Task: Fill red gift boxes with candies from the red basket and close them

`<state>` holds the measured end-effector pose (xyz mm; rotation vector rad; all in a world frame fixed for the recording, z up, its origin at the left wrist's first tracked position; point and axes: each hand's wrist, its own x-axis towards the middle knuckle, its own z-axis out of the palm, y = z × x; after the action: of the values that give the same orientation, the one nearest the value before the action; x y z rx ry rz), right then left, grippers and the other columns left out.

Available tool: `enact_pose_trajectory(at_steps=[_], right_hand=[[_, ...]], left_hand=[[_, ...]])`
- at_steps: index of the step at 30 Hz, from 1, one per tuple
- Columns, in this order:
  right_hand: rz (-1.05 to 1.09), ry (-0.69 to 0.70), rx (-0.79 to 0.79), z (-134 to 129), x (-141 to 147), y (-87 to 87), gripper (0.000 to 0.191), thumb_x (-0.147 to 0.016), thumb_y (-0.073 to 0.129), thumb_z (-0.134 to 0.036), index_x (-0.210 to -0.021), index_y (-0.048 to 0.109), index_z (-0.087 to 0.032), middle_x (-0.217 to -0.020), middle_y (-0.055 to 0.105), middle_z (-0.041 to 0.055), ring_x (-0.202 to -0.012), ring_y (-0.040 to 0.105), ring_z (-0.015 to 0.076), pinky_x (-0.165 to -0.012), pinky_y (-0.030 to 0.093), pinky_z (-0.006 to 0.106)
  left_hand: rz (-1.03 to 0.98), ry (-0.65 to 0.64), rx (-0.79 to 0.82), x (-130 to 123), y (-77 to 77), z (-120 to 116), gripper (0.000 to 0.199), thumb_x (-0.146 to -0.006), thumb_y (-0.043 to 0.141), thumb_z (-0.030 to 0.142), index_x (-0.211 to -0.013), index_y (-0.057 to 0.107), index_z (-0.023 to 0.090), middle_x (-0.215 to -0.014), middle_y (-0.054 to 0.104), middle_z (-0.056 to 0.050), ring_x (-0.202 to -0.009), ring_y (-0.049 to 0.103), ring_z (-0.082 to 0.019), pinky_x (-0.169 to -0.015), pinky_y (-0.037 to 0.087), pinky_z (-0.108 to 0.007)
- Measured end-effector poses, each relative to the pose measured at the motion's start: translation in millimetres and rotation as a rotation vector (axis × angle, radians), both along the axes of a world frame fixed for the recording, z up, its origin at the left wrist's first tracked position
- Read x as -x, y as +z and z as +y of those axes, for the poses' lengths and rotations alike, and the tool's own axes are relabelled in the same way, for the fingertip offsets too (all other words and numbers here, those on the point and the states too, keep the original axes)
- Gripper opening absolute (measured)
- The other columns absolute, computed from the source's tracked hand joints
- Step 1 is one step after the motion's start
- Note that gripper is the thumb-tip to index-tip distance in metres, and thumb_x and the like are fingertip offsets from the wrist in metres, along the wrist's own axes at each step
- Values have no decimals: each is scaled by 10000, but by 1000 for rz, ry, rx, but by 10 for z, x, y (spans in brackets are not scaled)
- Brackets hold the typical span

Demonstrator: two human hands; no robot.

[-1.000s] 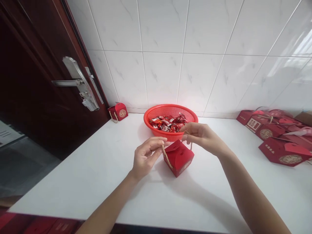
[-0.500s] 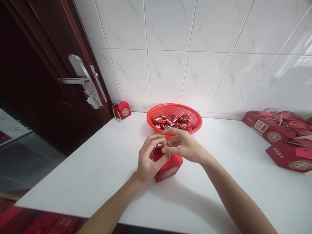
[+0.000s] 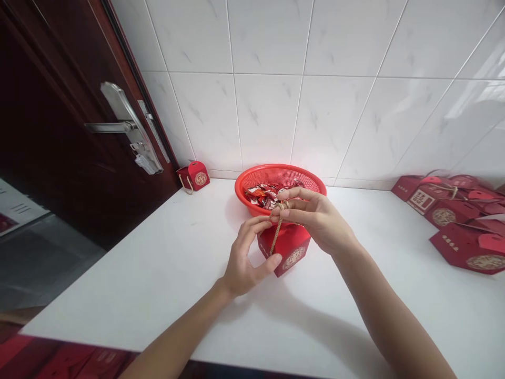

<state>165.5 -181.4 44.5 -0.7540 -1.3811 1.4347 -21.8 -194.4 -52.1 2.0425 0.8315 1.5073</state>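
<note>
A small red gift box (image 3: 294, 259) with a gold round emblem stands on the white table, turned at an angle. Its twisted rope handle (image 3: 277, 234) is drawn up above the lid, and my right hand (image 3: 321, 217) pinches the top of it between thumb and fingers. To the left of the box is my left hand (image 3: 243, 258), thumb and fingers apart. Its fingertips reach up near the rope by my right fingers; contact there is hard to make out. Behind the box, a red plastic basket (image 3: 241, 190) holds red-wrapped candies (image 3: 265, 195).
Several red gift boxes (image 3: 453, 213) are piled at the right by the tiled wall. Another small red box (image 3: 194, 176) with a rope handle sits at the back left corner. A dark door with a metal handle (image 3: 110, 127) is at the left. More red boxes (image 3: 67, 360) lie below the table's front edge.
My right hand has raised the rope handle, and the box has shifted right and turned. My left fingers have opened away from the rope. The view has moved slightly.
</note>
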Motion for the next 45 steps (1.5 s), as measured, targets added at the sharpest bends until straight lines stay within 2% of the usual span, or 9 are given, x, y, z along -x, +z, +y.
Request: enact_pose_trajectory(at_steps=[4, 9, 16, 20, 23, 27, 33, 39, 45], right_hand=[[43, 67, 41, -1, 10, -17, 221, -802, 774, -212, -1000, 677, -215, -958, 745, 41, -914, 732, 222, -935, 549, 428], [102, 157, 90, 17, 44, 8, 211, -789, 757, -190, -985, 680, -191, -937, 734, 50, -942, 717, 220, -1021, 504, 456], [112, 195, 162, 35, 71, -8, 243, -762, 772, -215, -986, 684, -185, -959, 730, 59, -988, 707, 226, -992, 505, 417], [59, 183, 165, 32, 85, -13, 238, -762, 775, -229, -981, 688, -197, -935, 729, 49, -926, 698, 192, -900, 529, 354], [33, 166, 151, 20, 89, -9, 239, -750, 787, -250, -964, 689, -202, -915, 724, 41, -927, 693, 202, -904, 531, 366], [9, 167, 116, 11, 73, -5, 226, -767, 776, -251, -966, 680, -202, -914, 715, 38, -931, 690, 203, -933, 520, 388], [-27, 156, 114, 30, 45, -16, 208, -784, 753, -235, -973, 680, -188, -903, 715, 45, -896, 694, 192, -869, 525, 351], [-86, 158, 84, 59, 26, -44, 216, -785, 763, -278, -966, 677, -197, -868, 708, 31, -883, 690, 188, -848, 529, 349], [-142, 102, 10, 58, -73, -31, 215, -804, 750, -288, -993, 684, -208, -900, 713, 35, -879, 686, 193, -850, 534, 369]], left_hand=[[-83, 4, 117, -59, -61, -8, 596, -820, 757, 366, -1339, 480, 277, -1345, 566, -86, -1271, 524, -282, -1074, 444, -459], [-169, 62, 268, -57, -123, 11, 638, -833, 722, 310, -1386, 406, 281, -1357, 559, -97, -1305, 500, -283, -1058, 454, -461], [-234, 38, 395, -49, -70, 52, 537, -862, 672, 346, -1345, 450, 270, -1300, 591, -87, -1235, 561, -268, -1012, 498, -429], [-189, -32, 382, -69, -49, 56, 468, -885, 665, 345, -1312, 491, 267, -1253, 618, -77, -1180, 602, -254, -956, 547, -401], [-170, -63, 364, -69, -56, 58, 436, -907, 640, 332, -1312, 499, 255, -1254, 629, -91, -1167, 617, -266, -888, 583, -393], [-148, -79, 337, -60, -78, 76, 425, -919, 619, 319, -1321, 502, 247, -1262, 637, -99, -1157, 628, -259, -853, 592, -363], [-110, -42, 316, -54, -73, 97, 404, -901, 630, 342, -1275, 520, 236, -1180, 653, -83, -1097, 641, -245, -830, 579, -352], [3, 47, 267, -56, -77, 107, 358, -900, 639, 353, -1222, 547, 225, -1080, 651, -65, -1045, 621, -230, -949, 524, -403], [20, 6, 235, -53, -137, 86, 487, -897, 671, 439, -1314, 511, 244, -1251, 604, -100, -1196, 567, -262, -1035, 468, -431]])
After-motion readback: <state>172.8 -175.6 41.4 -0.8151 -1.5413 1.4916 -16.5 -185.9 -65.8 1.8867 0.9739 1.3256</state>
